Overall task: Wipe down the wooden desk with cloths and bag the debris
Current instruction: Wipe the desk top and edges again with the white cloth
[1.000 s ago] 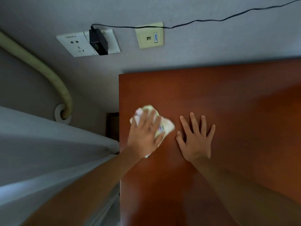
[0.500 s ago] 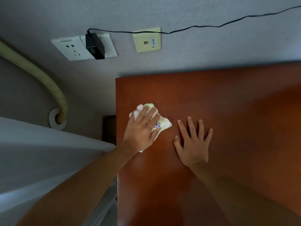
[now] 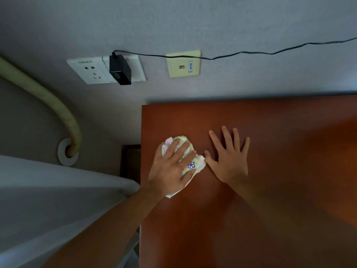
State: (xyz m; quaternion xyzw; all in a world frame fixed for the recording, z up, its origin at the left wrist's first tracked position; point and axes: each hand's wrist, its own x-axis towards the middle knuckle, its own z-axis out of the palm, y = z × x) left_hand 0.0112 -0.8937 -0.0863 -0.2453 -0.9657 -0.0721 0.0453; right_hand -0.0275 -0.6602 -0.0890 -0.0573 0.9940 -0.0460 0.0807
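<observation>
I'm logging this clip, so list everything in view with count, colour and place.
desk: 1, reddish-brown, right, against wall
cloth: 1, pale with purple flower, desk's left part
sockets: 2, white, wall
adapter: 1, black, plugged into right socket
cable: 1, black, along wall
data port: 1, cream, wall
pipe: 1, yellowish, left wall
left hand: pressing cloth
right hand: flat on desk

The desk [image 3: 270,190] is smooth reddish-brown wood with a soft sheen. The cloth [image 3: 195,163] looks nubby and matt. The wall [image 3: 212,22] is finely rough.
</observation>
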